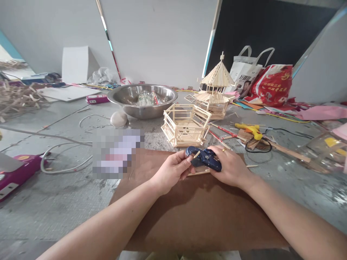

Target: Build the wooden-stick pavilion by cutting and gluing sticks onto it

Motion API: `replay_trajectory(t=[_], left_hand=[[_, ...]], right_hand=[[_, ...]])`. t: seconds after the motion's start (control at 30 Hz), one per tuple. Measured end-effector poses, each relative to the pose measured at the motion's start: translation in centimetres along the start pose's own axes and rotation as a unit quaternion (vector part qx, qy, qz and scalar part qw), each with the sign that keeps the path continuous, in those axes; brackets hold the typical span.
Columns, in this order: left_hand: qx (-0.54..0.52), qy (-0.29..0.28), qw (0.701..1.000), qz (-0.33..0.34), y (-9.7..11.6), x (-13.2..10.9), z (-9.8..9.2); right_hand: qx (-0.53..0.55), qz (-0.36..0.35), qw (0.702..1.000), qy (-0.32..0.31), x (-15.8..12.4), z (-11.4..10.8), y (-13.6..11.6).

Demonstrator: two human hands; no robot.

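In the head view my right hand (pixel 230 164) is wrapped round a dark blue hand cutter (pixel 207 159). My left hand (pixel 176 167) pinches a short thin wooden stick (pixel 197 154) at the cutter's head; whether the blades touch the wood, I cannot tell. Under both hands lies a brown sheet (pixel 189 213), with a longer wooden stick (pixel 200 173) on it, partly hidden by the fingers. Just beyond them stands an open hexagonal frame of wooden sticks (pixel 187 130). Behind it to the right is a tiered stick pavilion (pixel 217 90) with a pointed roof.
A steel basin (pixel 143 112) stands behind on the left. To the right lie a yellow glue gun (pixel 251 130) with a black cord and a clear plastic container (pixel 322 151). Purple power strips (pixel 20 171) and white cables are at left; a red bag (pixel 272 85) stands at back right.
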State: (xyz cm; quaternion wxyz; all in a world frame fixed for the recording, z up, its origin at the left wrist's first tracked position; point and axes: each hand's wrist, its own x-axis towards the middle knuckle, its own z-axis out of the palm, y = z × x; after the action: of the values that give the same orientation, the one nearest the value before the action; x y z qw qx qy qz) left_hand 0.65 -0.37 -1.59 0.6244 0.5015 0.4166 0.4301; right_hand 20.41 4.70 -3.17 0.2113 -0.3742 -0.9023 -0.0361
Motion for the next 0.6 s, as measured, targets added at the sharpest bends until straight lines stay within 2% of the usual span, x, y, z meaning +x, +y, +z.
replay_trajectory(t=[0.6], left_hand=[[0.035, 0.021, 0.999, 0.024, -0.06, 0.02, 0.08]], right_hand=[[0.015, -0.001, 1.000, 0.005, -0.03, -0.31, -0.33]])
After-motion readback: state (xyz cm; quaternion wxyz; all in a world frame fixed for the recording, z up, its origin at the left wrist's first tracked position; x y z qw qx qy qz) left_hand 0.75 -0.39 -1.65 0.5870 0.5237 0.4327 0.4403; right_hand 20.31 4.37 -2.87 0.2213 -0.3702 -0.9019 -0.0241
